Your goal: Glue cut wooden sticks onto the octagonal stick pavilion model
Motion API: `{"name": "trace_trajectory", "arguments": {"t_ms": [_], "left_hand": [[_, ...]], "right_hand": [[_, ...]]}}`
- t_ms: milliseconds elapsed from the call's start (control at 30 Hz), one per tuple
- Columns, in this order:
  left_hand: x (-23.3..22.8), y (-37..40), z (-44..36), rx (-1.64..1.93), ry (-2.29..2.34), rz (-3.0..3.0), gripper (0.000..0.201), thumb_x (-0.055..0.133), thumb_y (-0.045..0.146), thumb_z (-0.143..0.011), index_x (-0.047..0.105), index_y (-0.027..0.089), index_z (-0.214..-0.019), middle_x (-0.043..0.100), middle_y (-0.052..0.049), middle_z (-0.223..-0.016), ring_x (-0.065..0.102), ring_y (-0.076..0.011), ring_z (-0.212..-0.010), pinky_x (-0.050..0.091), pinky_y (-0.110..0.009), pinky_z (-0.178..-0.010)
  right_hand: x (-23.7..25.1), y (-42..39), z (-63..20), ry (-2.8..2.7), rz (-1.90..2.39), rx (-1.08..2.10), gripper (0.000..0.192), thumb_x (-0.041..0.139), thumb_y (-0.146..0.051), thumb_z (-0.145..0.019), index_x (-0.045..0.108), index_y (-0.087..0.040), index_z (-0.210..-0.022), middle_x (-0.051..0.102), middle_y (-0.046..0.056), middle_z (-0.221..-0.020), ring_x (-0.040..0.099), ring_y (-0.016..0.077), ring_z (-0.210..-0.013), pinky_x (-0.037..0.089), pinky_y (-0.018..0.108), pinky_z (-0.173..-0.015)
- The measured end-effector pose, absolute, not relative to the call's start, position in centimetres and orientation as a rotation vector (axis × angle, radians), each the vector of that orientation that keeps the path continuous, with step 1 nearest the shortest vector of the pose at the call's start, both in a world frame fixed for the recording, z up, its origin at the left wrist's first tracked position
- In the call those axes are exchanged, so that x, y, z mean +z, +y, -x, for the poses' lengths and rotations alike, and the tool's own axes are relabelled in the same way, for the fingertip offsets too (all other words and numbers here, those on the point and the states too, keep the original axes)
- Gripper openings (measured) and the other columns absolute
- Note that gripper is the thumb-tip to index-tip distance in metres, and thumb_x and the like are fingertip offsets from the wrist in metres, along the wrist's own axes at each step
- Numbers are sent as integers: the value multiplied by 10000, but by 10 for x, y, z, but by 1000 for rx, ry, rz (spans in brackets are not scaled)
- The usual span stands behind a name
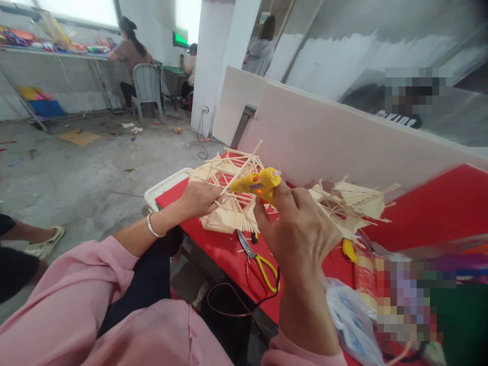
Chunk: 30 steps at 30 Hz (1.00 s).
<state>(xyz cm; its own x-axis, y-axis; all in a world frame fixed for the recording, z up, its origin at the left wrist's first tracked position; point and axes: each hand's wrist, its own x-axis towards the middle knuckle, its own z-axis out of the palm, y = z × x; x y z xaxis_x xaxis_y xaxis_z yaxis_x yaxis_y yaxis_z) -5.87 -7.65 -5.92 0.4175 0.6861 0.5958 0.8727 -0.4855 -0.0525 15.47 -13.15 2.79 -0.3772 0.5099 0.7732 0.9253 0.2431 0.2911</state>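
Observation:
My right hand [299, 229] grips a yellow glue gun [256, 184], its nozzle pointing left at a frame of thin wooden sticks [229, 195] that lies on the red table [430, 208]. My left hand [198, 198] pinches one stick of that frame at its near edge. A second bundle of glued sticks [353, 203] lies to the right of the gun. Yellow-handled scissors [259, 262] rest on the table below my hands, beside the gun's black cord [244, 305].
White boards [324, 132] stand along the table's far side. A white tray [163, 188] sits at the left corner. Plastic bags [351, 320] lie at the lower right. Other people sit at desks far back, near a grey chair [147, 89]. Someone's sandalled foot [43, 244] is at left.

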Motion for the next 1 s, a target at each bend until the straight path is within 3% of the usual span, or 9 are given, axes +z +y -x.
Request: {"name": "trace_trajectory", "arguments": {"t_ms": [700, 1000], "left_hand": [[-53, -79, 57, -663, -1451, 2388, 322, 400, 307, -946, 652, 169, -801, 622, -60, -629, 576, -180, -588, 332, -303, -535], [-55, -78, 58, -652, -1393, 2338, 326, 401, 316, -945, 650, 172, -793, 637, -56, -616, 594, -174, -572, 286, -295, -510]], "right_hand": [[29, -131, -155, -1985, 1285, -1009, 375, 568, -310, -891, 611, -170, -1236, 603, 26, -782, 463, 139, -652, 214, 292, -561], [29, -131, -154, -1986, 1310, -1007, 354, 568, -301, -874, 622, -173, -1200, 590, 31, -779, 437, 133, -646, 198, 294, -569]]}}
